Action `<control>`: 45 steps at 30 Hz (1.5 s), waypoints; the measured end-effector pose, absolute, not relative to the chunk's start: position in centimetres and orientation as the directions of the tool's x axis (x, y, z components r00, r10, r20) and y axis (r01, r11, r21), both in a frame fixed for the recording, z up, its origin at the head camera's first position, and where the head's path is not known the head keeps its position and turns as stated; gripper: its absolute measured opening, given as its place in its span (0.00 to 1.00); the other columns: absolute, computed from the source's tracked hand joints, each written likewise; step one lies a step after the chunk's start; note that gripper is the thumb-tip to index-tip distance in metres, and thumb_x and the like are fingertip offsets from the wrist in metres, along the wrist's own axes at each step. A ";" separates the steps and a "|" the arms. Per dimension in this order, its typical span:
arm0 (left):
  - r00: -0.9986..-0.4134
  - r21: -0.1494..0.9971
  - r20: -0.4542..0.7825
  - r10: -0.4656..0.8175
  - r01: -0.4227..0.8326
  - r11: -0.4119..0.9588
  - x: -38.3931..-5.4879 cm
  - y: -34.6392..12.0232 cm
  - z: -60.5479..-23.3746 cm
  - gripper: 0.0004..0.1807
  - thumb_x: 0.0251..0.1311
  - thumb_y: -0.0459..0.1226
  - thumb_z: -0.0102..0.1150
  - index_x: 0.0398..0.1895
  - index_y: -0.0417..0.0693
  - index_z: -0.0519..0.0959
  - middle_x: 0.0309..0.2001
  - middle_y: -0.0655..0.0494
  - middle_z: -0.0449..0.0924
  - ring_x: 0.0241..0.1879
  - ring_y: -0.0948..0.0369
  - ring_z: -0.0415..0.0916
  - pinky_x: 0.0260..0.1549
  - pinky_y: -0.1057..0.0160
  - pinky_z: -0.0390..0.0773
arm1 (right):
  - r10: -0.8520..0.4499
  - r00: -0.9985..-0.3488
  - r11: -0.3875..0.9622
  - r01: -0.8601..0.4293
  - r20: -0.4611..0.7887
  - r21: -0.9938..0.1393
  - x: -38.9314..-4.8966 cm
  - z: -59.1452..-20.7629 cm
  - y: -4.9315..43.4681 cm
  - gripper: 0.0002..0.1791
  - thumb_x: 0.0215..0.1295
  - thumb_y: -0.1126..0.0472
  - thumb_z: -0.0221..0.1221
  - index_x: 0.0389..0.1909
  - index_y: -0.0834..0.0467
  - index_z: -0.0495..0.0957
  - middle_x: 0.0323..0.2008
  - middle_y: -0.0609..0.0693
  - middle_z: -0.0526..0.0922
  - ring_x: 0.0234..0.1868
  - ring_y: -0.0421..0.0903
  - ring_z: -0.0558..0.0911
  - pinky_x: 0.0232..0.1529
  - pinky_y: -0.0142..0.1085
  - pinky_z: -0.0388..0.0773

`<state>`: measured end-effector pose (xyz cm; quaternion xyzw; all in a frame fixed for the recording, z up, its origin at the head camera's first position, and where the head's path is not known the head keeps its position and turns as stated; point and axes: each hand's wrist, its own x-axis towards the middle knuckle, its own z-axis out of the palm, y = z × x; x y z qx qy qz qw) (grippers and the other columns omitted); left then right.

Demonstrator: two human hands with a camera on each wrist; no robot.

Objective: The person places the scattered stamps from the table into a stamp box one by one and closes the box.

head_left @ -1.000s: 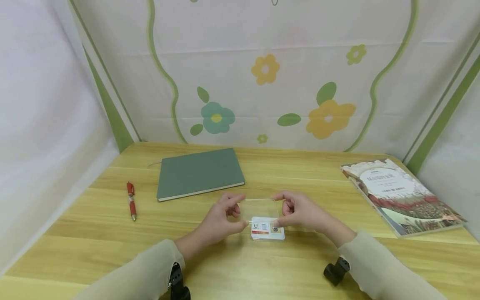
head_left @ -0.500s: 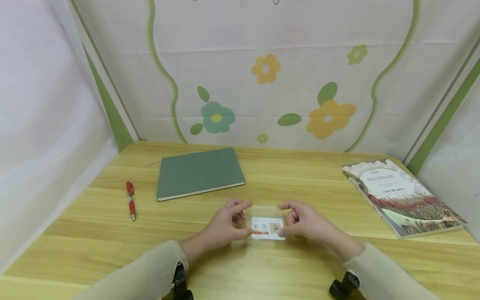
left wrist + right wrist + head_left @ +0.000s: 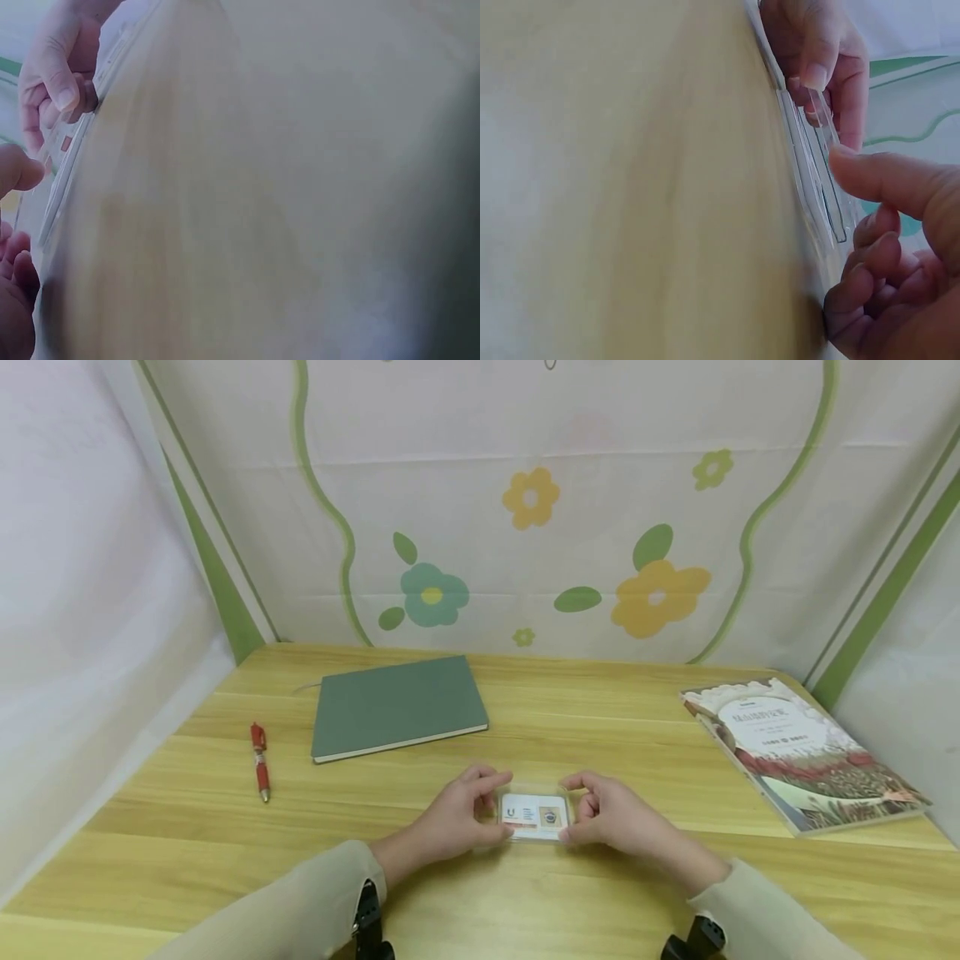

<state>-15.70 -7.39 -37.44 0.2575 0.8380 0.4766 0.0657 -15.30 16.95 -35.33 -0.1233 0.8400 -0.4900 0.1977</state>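
Note:
A small stack of white printed cards (image 3: 528,812) lies in a clear shallow plastic box (image 3: 807,180) on the table. My left hand (image 3: 459,814) pinches the left side of a clear plastic lid (image 3: 823,116) between thumb and fingers. Its right side is pinched by my right hand (image 3: 617,814). In the right wrist view the lid is close over the box, its edge slightly apart from it near the left thumb. Whether it touches the box elsewhere I cannot tell. The cards show through the clear plastic.
A green notebook (image 3: 401,708) lies behind my left hand. Farther left is a red pen (image 3: 260,762). A picture-covered book (image 3: 802,756) lies at the right on the wooden table (image 3: 585,906). Flower-printed curtains (image 3: 480,552) stand behind.
Both hands have come down and toward me with the clear lid, from above and behind the cards to right over them. The cards, notebook, pen and book have stayed in place.

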 end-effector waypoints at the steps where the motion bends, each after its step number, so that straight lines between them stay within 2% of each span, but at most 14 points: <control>1: -0.859 0.832 0.128 0.496 0.365 0.418 -15.7 -7.4 -37.5 0.36 0.43 0.31 0.69 0.60 0.34 0.69 0.44 0.50 0.68 0.35 0.62 0.65 0.33 0.71 0.69 | -0.401 -0.892 0.490 -0.016 -0.209 -0.872 -15.3 -35.4 16.9 0.41 0.44 0.62 0.71 0.59 0.68 0.63 0.18 0.48 0.72 0.18 0.40 0.66 0.17 0.28 0.60; 11: -0.859 0.825 0.079 0.505 0.340 0.451 -15.7 -7.4 -37.8 0.36 0.42 0.32 0.68 0.60 0.36 0.69 0.44 0.52 0.67 0.37 0.62 0.65 0.33 0.71 0.68 | -0.384 -0.899 0.520 -0.023 -0.210 -0.854 -14.9 -35.2 16.4 0.40 0.43 0.63 0.71 0.58 0.70 0.64 0.18 0.48 0.71 0.18 0.40 0.66 0.17 0.27 0.60; 35: -0.841 0.794 0.037 0.540 0.352 0.495 -15.9 -7.4 -38.0 0.35 0.44 0.35 0.69 0.60 0.38 0.71 0.44 0.57 0.66 0.35 0.64 0.64 0.30 0.72 0.68 | -0.383 -0.900 0.586 -0.061 -0.210 -0.808 -14.8 -35.5 16.2 0.36 0.44 0.62 0.71 0.54 0.68 0.67 0.17 0.47 0.71 0.17 0.39 0.66 0.16 0.26 0.58; 45: -0.836 0.788 -0.019 0.549 0.325 0.523 -16.2 -7.4 -37.2 0.33 0.45 0.36 0.71 0.58 0.39 0.72 0.45 0.55 0.65 0.37 0.62 0.64 0.34 0.69 0.67 | -0.333 -0.915 0.630 -0.037 -0.227 -0.775 -14.7 -35.1 15.7 0.35 0.43 0.63 0.71 0.54 0.66 0.69 0.19 0.49 0.72 0.18 0.41 0.67 0.17 0.28 0.60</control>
